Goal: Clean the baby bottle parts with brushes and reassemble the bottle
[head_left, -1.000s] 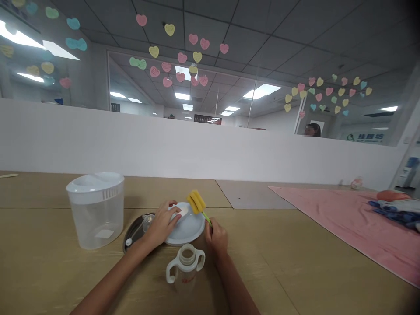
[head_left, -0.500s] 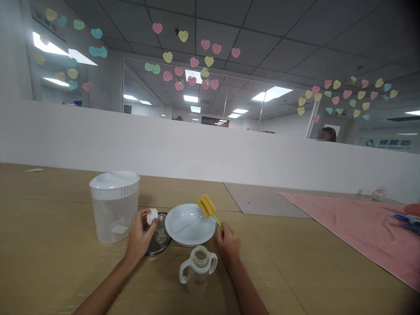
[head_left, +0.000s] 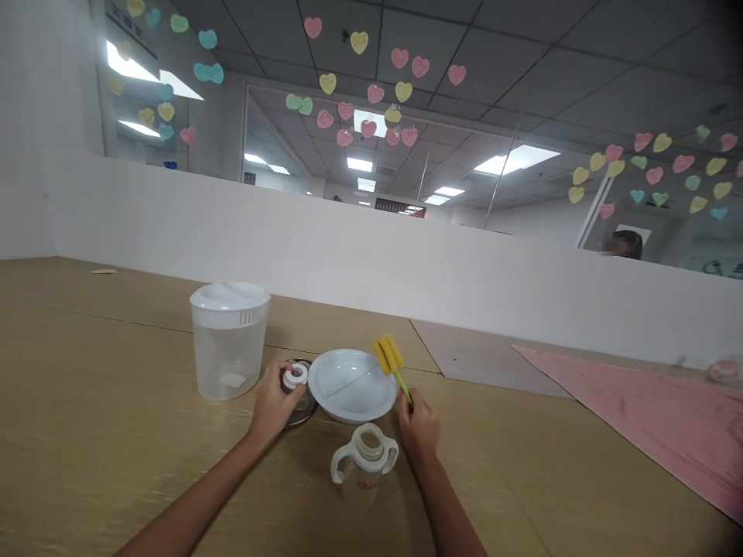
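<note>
On the wooden worktop [head_left: 116, 402], close in front of the person, the two hands work apart from each other, with a divided white plate [head_left: 351, 384] between them. The left hand [head_left: 272, 402] pinches a small white ring-shaped cap [head_left: 296, 376] between thumb and fingertips, holding it just above a round metal tray [head_left: 302, 408] that lies partly under the hand and touches the plate's left edge. What lies in the tray is too blurred to tell. The right hand [head_left: 419, 425] is closed around the thin green handle of a bottle brush [head_left: 390, 358], whose yellow sponge head points up and away and stands over the right rim of the plate. Nearer the person, between the two forearms, a clear baby bottle [head_left: 364, 464] with two white side handles stands upright, its neck open and uncapped; red print shows on its body but cannot be read. To the left of the tray, beyond the left hand, stands a translucent plastic container [head_left: 228, 340] with a white lid that has a slotted section at the rim; it is near the tray but not touching it. A pink cloth [head_left: 638, 410] covers the right part of the worktop, well apart from the hands. A low white partition [head_left: 348, 255] runs along the far edge, and behind it are glass panes stuck with coloured paper hearts [head_left: 371, 93].
</note>
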Motion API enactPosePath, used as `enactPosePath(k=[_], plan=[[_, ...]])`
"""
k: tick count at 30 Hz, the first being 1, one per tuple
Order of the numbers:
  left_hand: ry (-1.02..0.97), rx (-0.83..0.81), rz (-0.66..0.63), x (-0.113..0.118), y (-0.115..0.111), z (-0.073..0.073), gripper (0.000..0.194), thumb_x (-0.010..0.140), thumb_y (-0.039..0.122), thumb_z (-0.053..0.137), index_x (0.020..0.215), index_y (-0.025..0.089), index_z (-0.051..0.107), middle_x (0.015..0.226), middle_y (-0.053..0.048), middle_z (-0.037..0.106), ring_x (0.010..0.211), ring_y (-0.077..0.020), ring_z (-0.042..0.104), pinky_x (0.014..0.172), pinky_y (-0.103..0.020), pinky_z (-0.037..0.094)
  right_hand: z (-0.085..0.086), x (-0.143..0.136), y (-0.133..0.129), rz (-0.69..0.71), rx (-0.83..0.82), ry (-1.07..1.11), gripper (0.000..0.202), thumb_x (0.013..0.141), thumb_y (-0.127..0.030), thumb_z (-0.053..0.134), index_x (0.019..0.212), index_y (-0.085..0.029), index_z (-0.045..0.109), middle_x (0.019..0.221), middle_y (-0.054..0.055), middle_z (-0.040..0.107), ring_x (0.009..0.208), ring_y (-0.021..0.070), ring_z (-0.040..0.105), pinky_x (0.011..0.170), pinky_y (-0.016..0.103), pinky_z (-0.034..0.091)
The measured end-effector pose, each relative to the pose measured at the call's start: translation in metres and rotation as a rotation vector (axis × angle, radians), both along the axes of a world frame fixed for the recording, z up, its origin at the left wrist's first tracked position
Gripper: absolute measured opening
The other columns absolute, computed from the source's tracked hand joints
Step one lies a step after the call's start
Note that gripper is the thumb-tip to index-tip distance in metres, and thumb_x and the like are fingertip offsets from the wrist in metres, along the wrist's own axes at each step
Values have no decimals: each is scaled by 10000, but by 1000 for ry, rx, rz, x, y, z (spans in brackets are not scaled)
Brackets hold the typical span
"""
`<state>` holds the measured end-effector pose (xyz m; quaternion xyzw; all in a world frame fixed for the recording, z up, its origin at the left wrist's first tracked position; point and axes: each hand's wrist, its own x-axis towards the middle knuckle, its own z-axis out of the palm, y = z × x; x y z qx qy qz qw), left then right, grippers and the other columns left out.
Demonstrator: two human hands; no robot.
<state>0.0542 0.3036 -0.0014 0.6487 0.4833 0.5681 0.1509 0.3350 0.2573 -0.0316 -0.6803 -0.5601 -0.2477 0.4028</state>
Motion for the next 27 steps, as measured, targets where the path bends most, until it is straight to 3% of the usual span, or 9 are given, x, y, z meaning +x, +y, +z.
enactPosePath(k=[3,9,20,27], plan=[[4,-30,22,-1,0,-1,289,684,288,497,939,155,466,920,-66,528,895,-221,535,825,-403,431,1,0,-1,13,-32,11,329,857,-355,347,682,-158,544,522,12,526,444,91,400,461,216,172],[168,-71,-106,0,2,-6,319,673,246,526,979,161,550,987,-72,499,942,-224,512,880,-403,406,1,0,-1,22,-51,29,330,859,-358,350,692,-153,547,532,16,532,463,91,412,468,211,174],[212,-103,-159,-2,0,-5,341,741,242,423,1043,144,548,1012,-85,495,974,-220,511,909,-396,386,2,-1,-1,2,-83,94,372,861,-405,332,685,-155,544,551,21,532,479,94,405,473,210,171],[458,-151,-181,3,-6,-4,374,694,207,470,1057,166,548,1066,-82,488,993,-215,500,910,-356,393,4,-1,-2,1,-121,129,327,854,-383,361,720,-156,555,574,21,548,485,93,420,473,206,173]])
